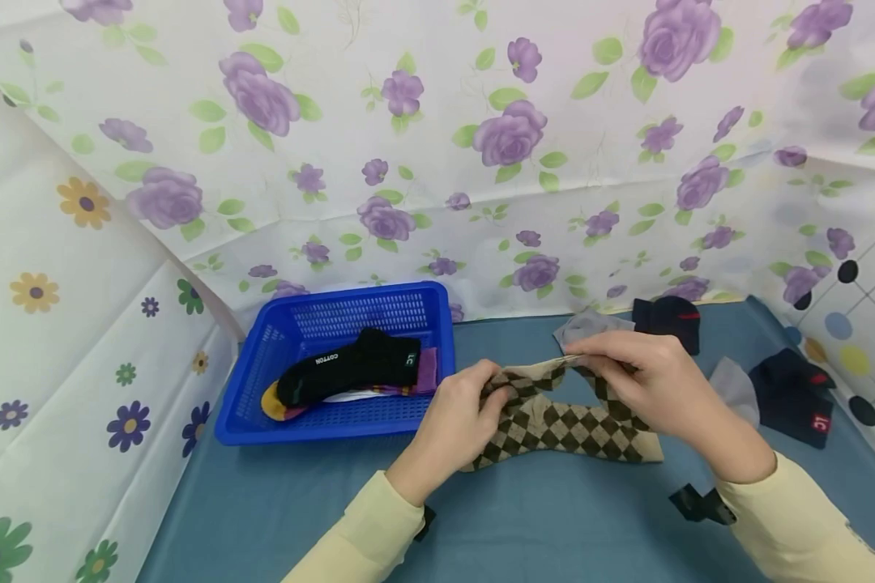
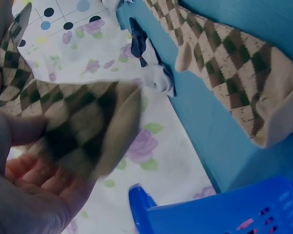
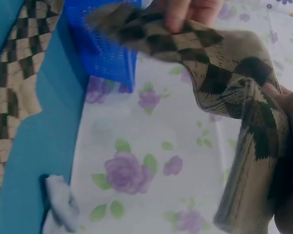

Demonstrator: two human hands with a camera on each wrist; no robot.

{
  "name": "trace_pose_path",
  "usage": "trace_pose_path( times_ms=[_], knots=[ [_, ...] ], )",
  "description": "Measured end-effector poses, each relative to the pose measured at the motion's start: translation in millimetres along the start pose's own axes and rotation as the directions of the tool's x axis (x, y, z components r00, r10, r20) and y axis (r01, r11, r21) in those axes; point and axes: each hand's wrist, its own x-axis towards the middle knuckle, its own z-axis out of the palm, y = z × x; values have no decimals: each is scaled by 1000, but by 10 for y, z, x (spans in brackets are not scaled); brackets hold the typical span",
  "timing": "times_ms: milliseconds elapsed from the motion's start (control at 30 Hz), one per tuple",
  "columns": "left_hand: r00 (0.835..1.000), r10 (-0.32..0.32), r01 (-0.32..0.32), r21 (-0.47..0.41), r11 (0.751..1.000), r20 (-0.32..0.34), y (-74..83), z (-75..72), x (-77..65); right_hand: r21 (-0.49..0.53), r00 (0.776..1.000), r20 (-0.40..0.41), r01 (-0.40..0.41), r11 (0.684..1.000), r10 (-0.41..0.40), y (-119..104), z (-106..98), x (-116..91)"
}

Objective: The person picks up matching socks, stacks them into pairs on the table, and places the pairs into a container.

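Note:
An argyle sock [image 1: 528, 374] in beige and dark brown is stretched in the air between the two hands. My left hand [image 1: 455, 421] pinches one end between thumb and fingers, while my right hand [image 1: 652, 379] grips the other end. In the right wrist view the held sock [image 3: 210, 66] bends and hangs down beside the right hand. Below it, a matching argyle sock [image 1: 591, 431] lies flat on the blue table, its beige cuff [image 2: 282, 105] visible in the left wrist view.
A blue plastic basket [image 1: 292, 433] stands at the left, holding a black sock [image 1: 350, 368] and several coloured ones. At the right lie navy-and-grey socks [image 1: 667, 324] and another such pair [image 1: 791, 397]. Flowered cloth [image 1: 408, 162] walls the back.

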Motion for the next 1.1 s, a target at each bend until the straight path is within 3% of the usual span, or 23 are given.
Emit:
trace_pose_path(
  times_ms=[167, 433, 533, 633, 767, 933, 1000, 1100],
  knots=[
    [997, 6, -7, -11, 1000, -78, -61, 10, -23, -37, 988, 19, -153, 988, 153, 97, 11, -135],
    [994, 31, -36, -38, 999, -107, -102, -19, 9, -102, 966, 66, -242, 965, 249, 218, 57, -249],
    [990, 82, -80, 19, 997, -116, -93, -22, 3, -113, 949, 105, -287, 951, 299, 283, 111, -302],
    [977, 170, -150, 152, 977, -129, -76, -6, -16, -126, 921, 175, -329, 936, 348, 351, 198, -360],
    [971, 205, -169, 254, 952, -121, -43, 42, -65, -172, 908, 281, -271, 947, 311, 413, 307, -424],
    [980, 172, -143, 233, 962, -105, -24, 167, -144, -265, 876, 411, -148, 953, 251, 433, 386, -503],
    [981, 169, -144, 232, 962, -90, -34, 243, -177, -307, 862, 441, -115, 945, 248, 445, 423, -531],
    [989, 137, -122, 239, 963, -49, -69, 369, -232, -363, 858, 458, -56, 930, 230, 477, 495, -573]
  ],
)
